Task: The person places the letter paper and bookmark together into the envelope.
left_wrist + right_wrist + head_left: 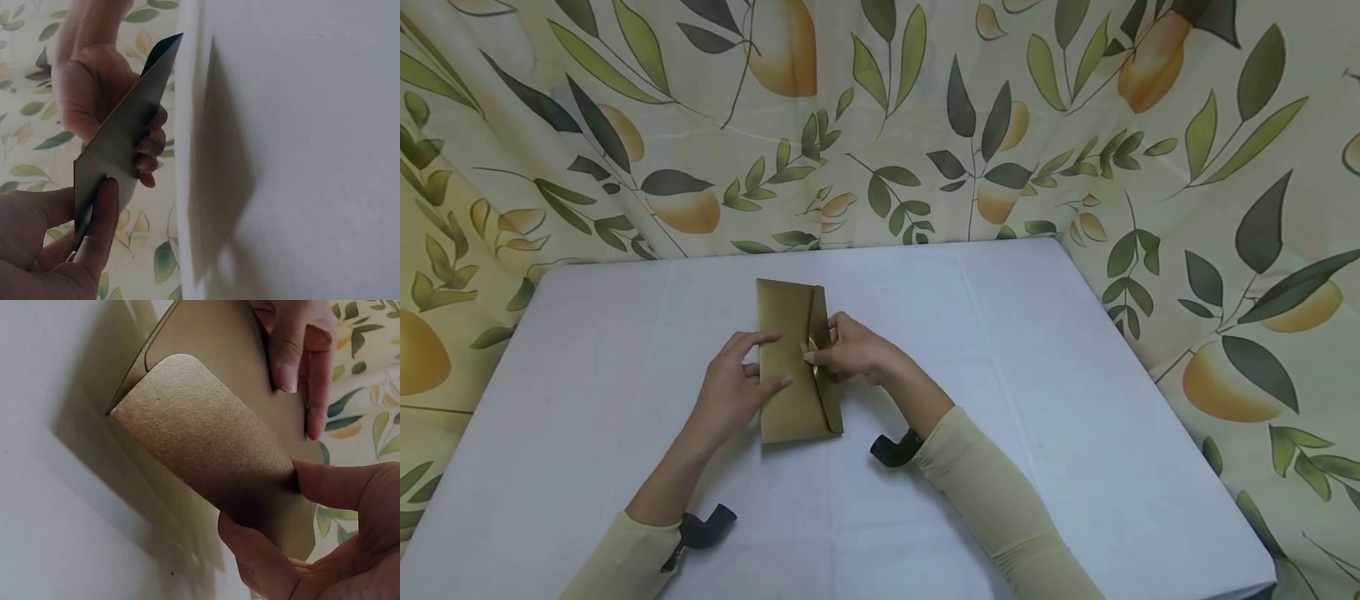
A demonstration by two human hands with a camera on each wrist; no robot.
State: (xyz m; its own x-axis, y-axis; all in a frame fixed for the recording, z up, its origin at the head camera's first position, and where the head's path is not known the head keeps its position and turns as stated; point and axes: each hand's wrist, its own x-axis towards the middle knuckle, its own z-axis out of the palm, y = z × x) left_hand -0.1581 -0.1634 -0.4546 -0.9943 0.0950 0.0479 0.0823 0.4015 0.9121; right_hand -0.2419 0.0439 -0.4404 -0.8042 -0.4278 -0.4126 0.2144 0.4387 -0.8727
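Observation:
A gold envelope (784,392) is held above the white table, its long side running away from me in the head view. My left hand (730,387) grips its left edge, thumb on the upper face and other fingers at the edge and beneath. On the flap side, my right hand (857,346) pinches the flap (194,425) between thumb and fingers. The flap stands slightly raised from the body along part of its edge in the right wrist view. In the left wrist view the envelope's underside (125,144) faces the camera. The envelope's inside is hidden.
A white cloth covers the table (1000,350), and the envelope's shadow falls on it. Behind and at the sides hangs a curtain (925,125) with a leaf and fruit print. Black wrist camera mounts (709,527) stick out from both sleeves.

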